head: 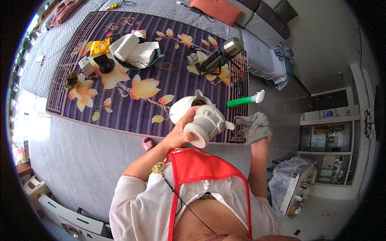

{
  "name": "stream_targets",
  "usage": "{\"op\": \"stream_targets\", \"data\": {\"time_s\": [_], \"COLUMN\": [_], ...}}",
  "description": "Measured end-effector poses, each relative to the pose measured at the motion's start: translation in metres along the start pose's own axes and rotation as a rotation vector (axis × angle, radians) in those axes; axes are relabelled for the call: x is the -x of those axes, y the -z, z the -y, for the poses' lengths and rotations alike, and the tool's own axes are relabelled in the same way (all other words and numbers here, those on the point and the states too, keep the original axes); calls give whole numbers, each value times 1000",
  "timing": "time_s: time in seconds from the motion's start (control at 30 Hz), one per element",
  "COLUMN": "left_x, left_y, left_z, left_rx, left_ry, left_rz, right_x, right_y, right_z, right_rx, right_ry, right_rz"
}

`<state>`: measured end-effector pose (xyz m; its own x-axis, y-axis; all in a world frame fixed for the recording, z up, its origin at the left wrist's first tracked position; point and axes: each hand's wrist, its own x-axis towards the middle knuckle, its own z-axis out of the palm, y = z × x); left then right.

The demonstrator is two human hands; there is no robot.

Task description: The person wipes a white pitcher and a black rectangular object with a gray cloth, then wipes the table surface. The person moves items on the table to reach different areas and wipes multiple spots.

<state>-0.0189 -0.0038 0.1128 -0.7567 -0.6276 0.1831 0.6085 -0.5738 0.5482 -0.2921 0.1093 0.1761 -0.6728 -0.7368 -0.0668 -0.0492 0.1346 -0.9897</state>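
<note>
My left hand (178,134) grips a white plastic stopper lid (206,123) with a ribbed collar and a small lever at its side. Just behind it, on the table, is a white jug (180,109), its mouth uncovered and partly hidden by the lid. A grey cloth (253,128) is bunched in my right hand (263,142), which is held off the table's right end, with most of the fingers hidden by the cloth. Near the cloth, a green bottle (239,101) with a white pump head is at the table's right edge.
A flower-printed cloth covers the table (141,117). Toward its far side are a steel-and-black vacuum flask (221,54), a clear glass (193,59), a basket (156,55) with paper rolls, and a yellow packet (100,47). A quilted sofa (259,63) runs behind.
</note>
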Motion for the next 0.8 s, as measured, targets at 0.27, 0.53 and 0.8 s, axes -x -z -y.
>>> {"op": "stream_targets", "data": {"time_s": [0.27,0.53,0.8], "left_x": [-1,14,14], "left_y": [-10,-6,-17], "left_z": [8,-5,-14], "left_rx": [-73,-574,-988], "left_ry": [-22,97,-58], "left_rz": [51,213,445], "right_x": [27,35,23], "right_y": [-78,-86,-84], "right_z": [78,67,37], "right_rx": [464,452,340], "right_ry": [529,194,40], "right_rz": [685,781,923]}}
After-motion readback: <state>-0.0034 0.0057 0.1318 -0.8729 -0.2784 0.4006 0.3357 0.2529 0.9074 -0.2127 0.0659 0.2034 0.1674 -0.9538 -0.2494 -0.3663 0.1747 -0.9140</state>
